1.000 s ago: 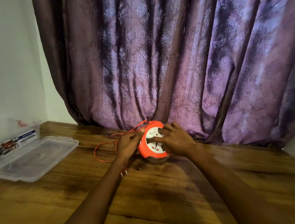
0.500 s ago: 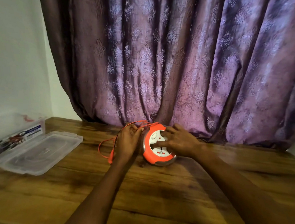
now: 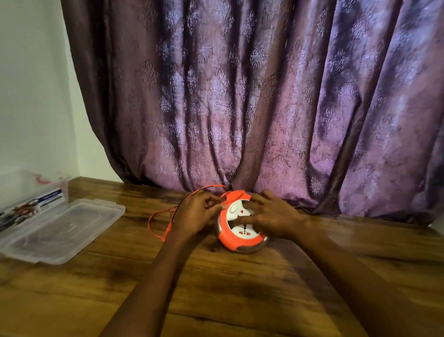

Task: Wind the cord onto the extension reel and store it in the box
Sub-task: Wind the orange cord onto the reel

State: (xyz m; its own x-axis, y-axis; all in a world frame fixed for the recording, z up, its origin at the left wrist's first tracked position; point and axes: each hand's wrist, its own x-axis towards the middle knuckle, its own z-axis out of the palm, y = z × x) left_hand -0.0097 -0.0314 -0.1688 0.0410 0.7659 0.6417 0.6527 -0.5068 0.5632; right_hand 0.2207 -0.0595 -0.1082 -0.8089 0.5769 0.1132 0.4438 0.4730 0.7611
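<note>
Curtain [image 3: 261, 91] hangs along the table's [image 3: 232, 289] far edge. Clear box [image 3: 21, 205], label unreadable, sits at its left edge. Near mid far edge, right hand [image 3: 270, 217] spreads fingers on the orange reel [image 3: 239, 233]; left hand [image 3: 196, 214] pinches the cord [image 3: 156, 216].

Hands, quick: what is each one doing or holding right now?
Left hand: closed on the orange cord beside the reel.
Right hand: spread open, fingers pressing flat on the orange reel, not gripping it.

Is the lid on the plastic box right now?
No, the lid lies flat on the table in front of the open box.
</note>
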